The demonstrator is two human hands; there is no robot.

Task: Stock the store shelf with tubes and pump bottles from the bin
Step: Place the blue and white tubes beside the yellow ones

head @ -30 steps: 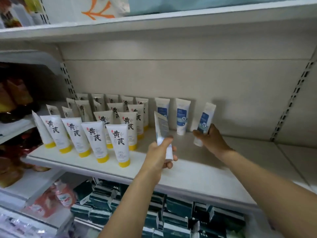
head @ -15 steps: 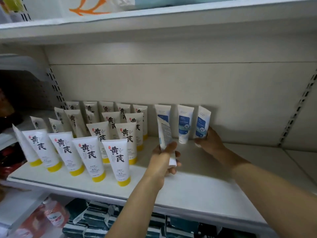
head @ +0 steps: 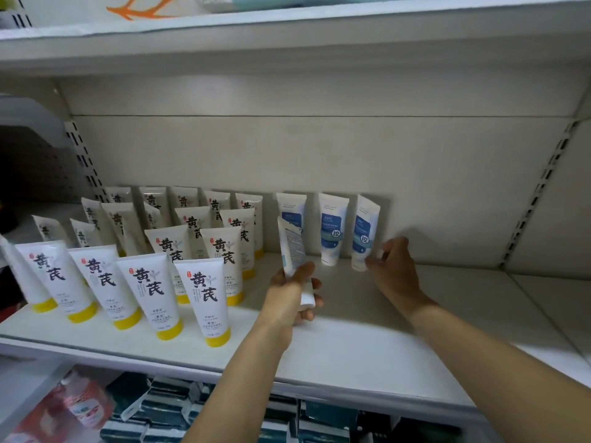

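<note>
My left hand [head: 287, 295] grips a white and blue tube [head: 292, 247] by its lower end, cap down, with the printed back facing me, above the middle of the white shelf [head: 367, 330]. Three matching blue tubes stand cap down against the back wall: one [head: 291, 204] behind the held tube, one [head: 332, 228] in the middle, and one [head: 364, 231] on the right, leaning slightly. My right hand [head: 396, 270] is blurred beside the base of that right tube. Its fingertips are at the cap and its thumb is off the tube.
Several white tubes with yellow caps [head: 204, 292] stand in rows on the shelf's left half. An upper shelf [head: 287, 43] hangs overhead. Dark boxed goods [head: 166, 407] fill the shelf below. The shelf surface right of the blue tubes is bare. The bin is out of view.
My right hand has stood the third blue tube against the back wall and loosened its hold, sliding slightly right. My left hand has kept its tube nearly still.
</note>
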